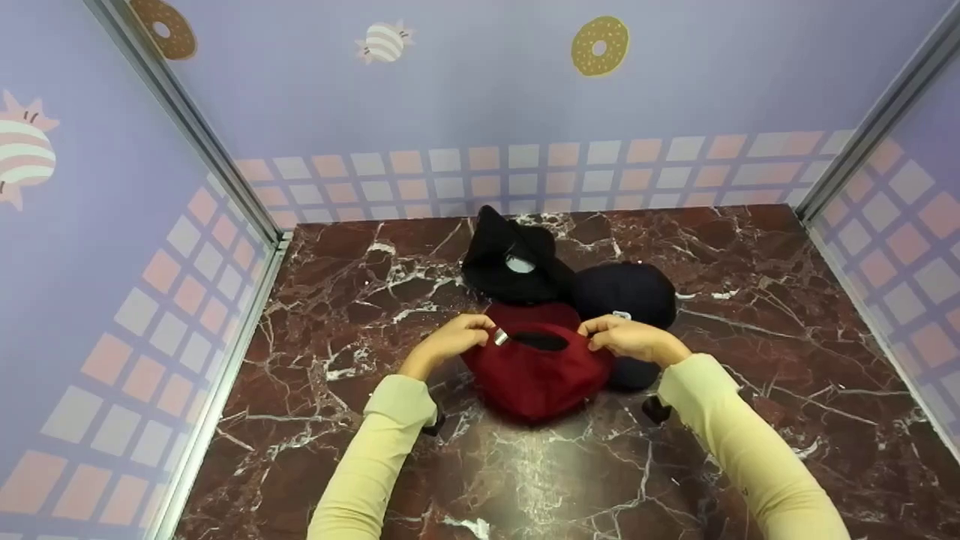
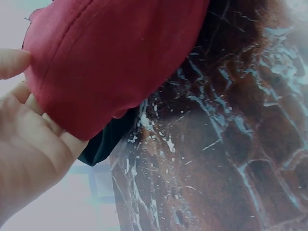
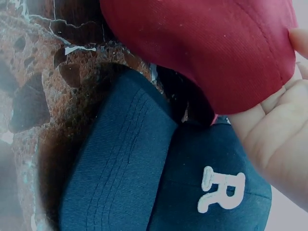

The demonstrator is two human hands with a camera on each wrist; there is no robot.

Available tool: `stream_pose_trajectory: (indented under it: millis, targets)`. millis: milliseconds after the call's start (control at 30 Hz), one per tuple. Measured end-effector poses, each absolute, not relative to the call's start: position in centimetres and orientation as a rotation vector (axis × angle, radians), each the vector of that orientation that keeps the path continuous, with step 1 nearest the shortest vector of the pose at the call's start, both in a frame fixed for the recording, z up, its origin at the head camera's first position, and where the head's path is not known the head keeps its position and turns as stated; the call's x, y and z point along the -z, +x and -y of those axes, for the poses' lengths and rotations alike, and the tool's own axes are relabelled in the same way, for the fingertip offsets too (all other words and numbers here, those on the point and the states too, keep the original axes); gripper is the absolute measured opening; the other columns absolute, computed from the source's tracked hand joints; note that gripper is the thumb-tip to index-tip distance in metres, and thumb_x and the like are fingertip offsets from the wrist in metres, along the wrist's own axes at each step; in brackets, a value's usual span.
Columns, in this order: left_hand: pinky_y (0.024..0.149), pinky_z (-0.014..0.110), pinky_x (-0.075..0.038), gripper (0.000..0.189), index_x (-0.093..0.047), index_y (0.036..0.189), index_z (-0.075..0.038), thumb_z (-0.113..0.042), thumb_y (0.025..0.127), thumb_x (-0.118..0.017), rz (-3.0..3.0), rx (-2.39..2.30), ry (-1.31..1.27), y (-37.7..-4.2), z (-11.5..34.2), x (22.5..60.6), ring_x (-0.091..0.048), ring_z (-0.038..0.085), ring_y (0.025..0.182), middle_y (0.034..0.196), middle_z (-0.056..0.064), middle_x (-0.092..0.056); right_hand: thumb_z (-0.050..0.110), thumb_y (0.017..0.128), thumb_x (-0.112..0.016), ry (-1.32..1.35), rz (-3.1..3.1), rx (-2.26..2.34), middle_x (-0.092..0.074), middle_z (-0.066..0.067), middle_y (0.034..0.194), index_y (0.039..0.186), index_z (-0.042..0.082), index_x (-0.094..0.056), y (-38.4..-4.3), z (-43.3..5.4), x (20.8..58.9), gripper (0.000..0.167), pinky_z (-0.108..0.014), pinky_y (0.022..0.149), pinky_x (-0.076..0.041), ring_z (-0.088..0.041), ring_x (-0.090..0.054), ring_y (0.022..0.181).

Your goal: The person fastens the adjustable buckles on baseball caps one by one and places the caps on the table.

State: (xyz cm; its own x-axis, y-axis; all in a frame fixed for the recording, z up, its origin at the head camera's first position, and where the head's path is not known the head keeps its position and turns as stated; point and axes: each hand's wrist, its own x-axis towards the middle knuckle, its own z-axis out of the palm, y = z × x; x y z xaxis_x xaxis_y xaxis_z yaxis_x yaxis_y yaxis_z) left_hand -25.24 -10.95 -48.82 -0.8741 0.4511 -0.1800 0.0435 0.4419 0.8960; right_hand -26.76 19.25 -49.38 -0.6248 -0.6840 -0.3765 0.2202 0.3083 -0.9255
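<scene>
Both hands pinch a red baseball cap [image 1: 544, 379] by the two sides of its rim, in the middle of the head view. My left hand [image 1: 454, 337] grips the left side, its fingers under the fabric and the thumb on top in the left wrist view. On the right side, my right hand [image 1: 626, 337] holds the edge between thumb and fingers. The opening at the back of the red cap faces up, with a small metal buckle [image 1: 501, 337] beside it. Behind the right hand lies a navy cap [image 1: 626, 289] with a white letter R [image 3: 222, 190] on its front.
A black cap [image 1: 499, 262] with a pale oval patch lies behind the red one, close to the navy cap. All are on a dark red marbled tabletop [image 1: 360, 315]. Purple patterned panels [image 1: 480, 97] enclose the back and both sides.
</scene>
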Motion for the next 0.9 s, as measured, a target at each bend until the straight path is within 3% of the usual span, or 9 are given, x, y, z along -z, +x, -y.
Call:
stream_pose_trajectory:
  millis: [200,400,567,700,800,900]
  targets:
    - [0.064,0.02,-0.033,0.017,-0.055,0.087,0.002,-0.001,0.075,-0.043,-2.288,-1.433,0.391,-25.0,10.9,49.3,-0.04,0.008,0.069,0.073,-0.004,-0.046,0.001,0.077,-0.048,-0.373,-1.795,1.417,-0.051,0.006,0.082,0.091,0.011,-0.053,-26.8,-19.5,49.5,0.017,-0.016,0.056,-0.038,-0.003,-0.047,0.065]
    - [0.067,0.019,-0.034,0.023,-0.057,0.093,0.005,-0.001,0.076,-0.043,-2.283,-1.421,0.4,-24.8,10.9,49.6,-0.042,0.007,0.072,0.075,-0.004,-0.048,0.014,0.084,-0.053,-0.346,-1.806,1.42,-0.051,0.006,0.086,0.096,0.011,-0.052,-27.0,-19.5,49.7,0.012,-0.02,0.061,-0.042,-0.003,-0.049,0.072]
    - [0.069,0.019,-0.036,0.03,-0.058,0.1,0.007,0.0,0.073,-0.046,-2.252,-1.45,0.42,-24.7,10.9,49.5,-0.045,0.006,0.075,0.079,-0.004,-0.051,0.026,0.084,-0.056,-0.382,-1.887,1.378,-0.051,0.005,0.095,0.107,0.006,-0.051,-27.0,-19.3,49.4,0.031,-0.022,0.069,-0.042,-0.006,-0.048,0.084]
    - [0.069,0.018,-0.037,0.032,-0.057,0.103,0.009,0.0,0.074,-0.047,-2.219,-1.486,0.437,-24.7,10.9,49.3,-0.045,0.006,0.075,0.08,-0.003,-0.052,0.03,0.083,-0.057,-0.479,-1.996,1.369,-0.052,-0.007,0.108,0.12,0.001,-0.045,-27.2,-18.7,48.6,0.047,-0.025,0.078,-0.04,-0.01,-0.049,0.094]
    - [0.069,0.018,-0.037,0.031,-0.056,0.103,0.012,0.002,0.075,-0.047,-2.203,-1.499,0.458,-24.1,10.7,48.0,-0.044,0.005,0.073,0.079,-0.003,-0.051,0.027,0.084,-0.057,-0.533,-2.025,1.416,-0.048,-0.019,0.121,0.125,0.0,-0.04,-27.1,-17.8,47.7,0.052,-0.029,0.088,-0.039,-0.019,-0.049,0.107]
    - [0.069,0.018,-0.037,0.03,-0.055,0.102,0.013,0.004,0.074,-0.046,-2.193,-1.503,0.477,-23.5,10.4,46.6,-0.043,0.004,0.073,0.079,-0.003,-0.051,0.024,0.084,-0.057,-0.571,-2.012,1.455,-0.044,-0.02,0.128,0.126,0.002,-0.04,-26.9,-16.6,46.5,0.05,-0.034,0.094,-0.038,-0.03,-0.043,0.118]
